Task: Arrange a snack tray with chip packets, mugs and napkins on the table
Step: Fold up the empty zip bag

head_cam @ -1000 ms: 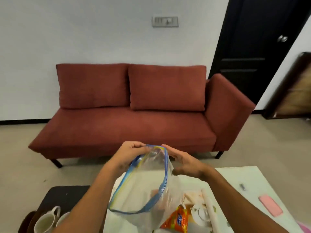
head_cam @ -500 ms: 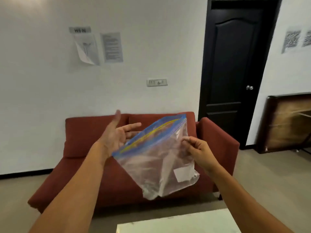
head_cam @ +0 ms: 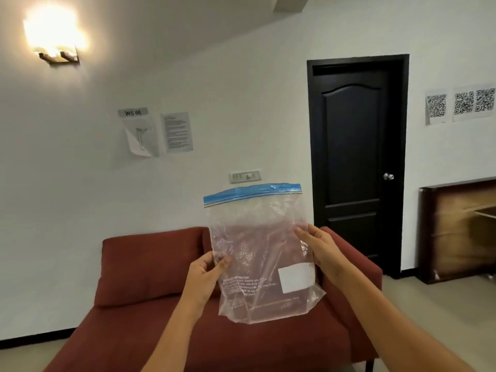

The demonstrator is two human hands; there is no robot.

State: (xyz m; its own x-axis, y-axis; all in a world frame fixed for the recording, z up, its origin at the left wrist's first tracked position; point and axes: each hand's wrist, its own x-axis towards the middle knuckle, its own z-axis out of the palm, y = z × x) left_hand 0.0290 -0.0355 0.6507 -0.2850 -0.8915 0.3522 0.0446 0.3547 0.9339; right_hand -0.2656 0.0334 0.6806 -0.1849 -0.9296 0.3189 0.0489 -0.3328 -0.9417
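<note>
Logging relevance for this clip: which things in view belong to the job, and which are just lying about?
In use: plastic bag, held by left hand and right hand.
Lying about: sofa, door, wall papers, lamp, light switch.

A living room: red sofa [head_cam: 150, 299], dark door [head_cam: 354, 162], wall lamp [head_cam: 57, 47].

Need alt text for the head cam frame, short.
Two hands hold a clear zip bag upright: the left hand pinches its left edge, the right hand grips its right edge. Behind are a red sofa, a white wall and a closed black door.
</note>
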